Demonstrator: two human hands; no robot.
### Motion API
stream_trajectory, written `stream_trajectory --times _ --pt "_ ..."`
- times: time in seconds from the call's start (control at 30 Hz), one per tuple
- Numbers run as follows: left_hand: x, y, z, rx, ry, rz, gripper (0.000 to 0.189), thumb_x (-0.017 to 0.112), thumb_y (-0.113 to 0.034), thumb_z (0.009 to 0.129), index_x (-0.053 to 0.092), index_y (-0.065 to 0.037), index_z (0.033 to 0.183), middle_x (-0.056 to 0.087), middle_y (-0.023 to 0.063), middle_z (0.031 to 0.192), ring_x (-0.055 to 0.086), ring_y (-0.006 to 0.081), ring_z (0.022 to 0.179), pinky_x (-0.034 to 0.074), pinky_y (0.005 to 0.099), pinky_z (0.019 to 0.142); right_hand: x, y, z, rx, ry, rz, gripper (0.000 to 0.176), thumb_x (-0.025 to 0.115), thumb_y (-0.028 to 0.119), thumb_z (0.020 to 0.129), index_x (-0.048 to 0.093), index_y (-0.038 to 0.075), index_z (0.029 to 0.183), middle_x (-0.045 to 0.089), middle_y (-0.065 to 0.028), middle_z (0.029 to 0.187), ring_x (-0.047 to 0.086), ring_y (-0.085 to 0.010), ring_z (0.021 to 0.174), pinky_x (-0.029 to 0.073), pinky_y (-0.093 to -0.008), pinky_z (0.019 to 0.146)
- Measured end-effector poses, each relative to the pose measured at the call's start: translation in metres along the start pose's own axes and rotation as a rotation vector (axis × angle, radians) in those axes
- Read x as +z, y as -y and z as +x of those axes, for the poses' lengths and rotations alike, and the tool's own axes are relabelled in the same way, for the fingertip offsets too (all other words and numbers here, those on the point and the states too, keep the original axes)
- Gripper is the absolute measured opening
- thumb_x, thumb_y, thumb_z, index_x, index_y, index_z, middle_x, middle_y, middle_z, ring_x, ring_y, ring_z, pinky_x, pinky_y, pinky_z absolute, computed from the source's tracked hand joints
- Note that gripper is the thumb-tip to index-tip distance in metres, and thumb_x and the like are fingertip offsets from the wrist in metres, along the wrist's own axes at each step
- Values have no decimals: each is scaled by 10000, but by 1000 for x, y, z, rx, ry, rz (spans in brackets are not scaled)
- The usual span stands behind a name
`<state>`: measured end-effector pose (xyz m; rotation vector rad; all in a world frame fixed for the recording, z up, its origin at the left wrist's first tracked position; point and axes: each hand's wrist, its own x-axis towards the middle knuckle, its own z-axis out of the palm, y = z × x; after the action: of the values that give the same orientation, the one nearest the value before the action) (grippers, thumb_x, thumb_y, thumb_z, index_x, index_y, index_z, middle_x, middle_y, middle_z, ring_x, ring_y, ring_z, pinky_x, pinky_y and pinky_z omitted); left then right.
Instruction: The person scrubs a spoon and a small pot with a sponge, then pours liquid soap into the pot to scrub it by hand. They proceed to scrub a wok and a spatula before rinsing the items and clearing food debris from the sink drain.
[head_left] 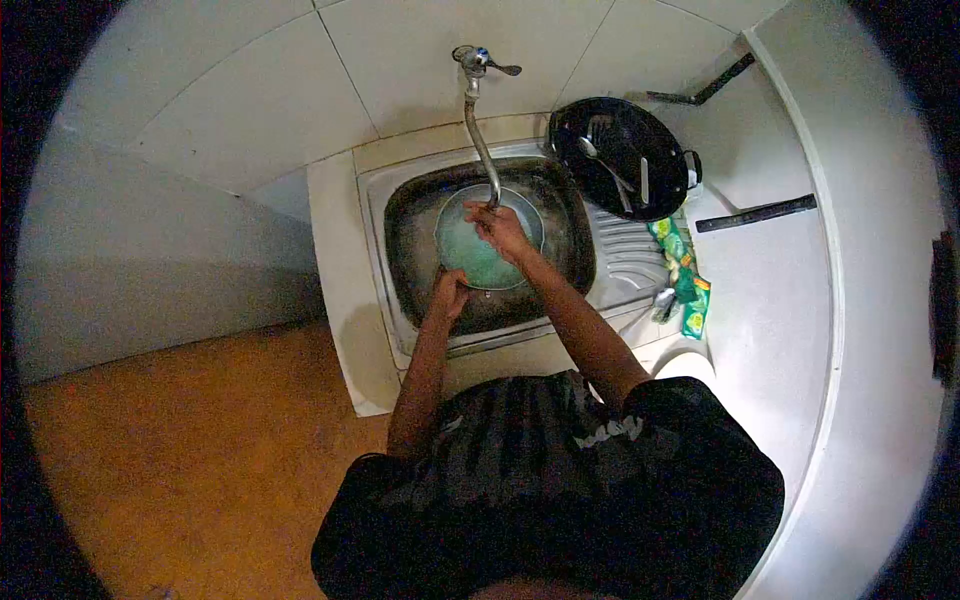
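Fingers of my left hand (452, 293) clamp the near rim of the plate (470, 258); my right hand (498, 228) presses on its face, grip unclear. Being wet, the plate could slip and strike the sink (400, 215).

The plate (470, 262) lies in the sink (405, 235) at mid-frame, under the tap (478, 120) that comes down from the wall (420, 60) above it; our left hand (450, 293) holds the plate's lower edge, our right hand (500, 230) lies on its upper part. Right of the sink, a pan (625, 150) with a spoon (598, 158) in it sits above the drainboard (625, 265), and packets (685, 280) lie along the drainboard's right edge on the table (770, 300).
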<state>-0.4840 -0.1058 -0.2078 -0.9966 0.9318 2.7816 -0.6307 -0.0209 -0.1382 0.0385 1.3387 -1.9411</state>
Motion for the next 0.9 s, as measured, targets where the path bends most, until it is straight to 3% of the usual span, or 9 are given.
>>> stream_trajectory --times 0.07,0.1,0.2,0.3,0.4,0.47,0.63,0.7,0.9 --pt "-5 2 -11 477 177 539 498 512 12 651 420 -58 1135 555 103 918 611 301 728 561 439 582 -5 10 -5 82 4 -838 166 532 188 930 592 35 955 560 -41 801 465 -52 631 377 -209 523" --pt "-7 0 -12 647 222 713 477 512 14 653 427 -52 1118 556 99 903 615 296 723 563 438 583 -11 3 0 76 5 -827 166 532 188 930 592 35 955 560 -41 801 465 -52 631 377 -209 523" --pt "-5 -1 -5 -68 17 86 434 517 -15 659 453 -16 1088 573 104 901 626 288 725 565 430 585 -50 -44 14 26 -23 -749 200 524 220 937 581 30 963 553 -58 839 475 -90 691 421 -250 631" --pt "-1 4 -17 -134 18 24 437 520 -58 667 468 10 1096 590 117 938 629 293 749 566 427 594 -69 -59 -16 -569 3 -633 188 523 126 901 564 51 1069 504 -73 859 451 -154 720 416 -295 731" --pt "7 5 -25 -22 198 86 500 517 -88 666 447 34 1146 584 138 1020 627 297 777 567 424 607 -57 -14 -80 -580 -67 -902 421 526 14 799 504 85 1214 461 -118 945 450 -238 859 400 -358 828" --pt "26 2 -35 -103 89 13 540 511 -67 654 427 46 1175 565 155 1063 622 306 809 565 437 614 -56 9 -113 -747 -227 -1429 644 526 -34 707 421 117 1324 433 -167 1040 419 -310 1007 370 -407 908" --pt "45 11 -50 -158 156 123 503 510 -45 645 444 58 1133 551 167 1083 602 322 856 552 473 642 -87 14 -159 -615 -671 -1293 588 611 109 768 411 78 1320 428 -223 1085 412 -366 1068 355 -447 929" --pt "49 22 -49 -179 206 187 484 512 -41 648 451 63 1117 552 166 1080 596 327 870 549 483 669 -115 10 -170 -619 -779 -946 546 623 190 811 422 61 1302 441 -229 1100 436 -370 1064 366 -452 919" --pt "84 53 -71 -219 192 151 464 516 -42 648 475 82 1093 550 181 1072 586 317 878 534 459 761 -233 26 -236 -546 -1219 -1268 339 593 241 807 542 36 1073 529 -221 993 505 -400 953 412 -496 865"
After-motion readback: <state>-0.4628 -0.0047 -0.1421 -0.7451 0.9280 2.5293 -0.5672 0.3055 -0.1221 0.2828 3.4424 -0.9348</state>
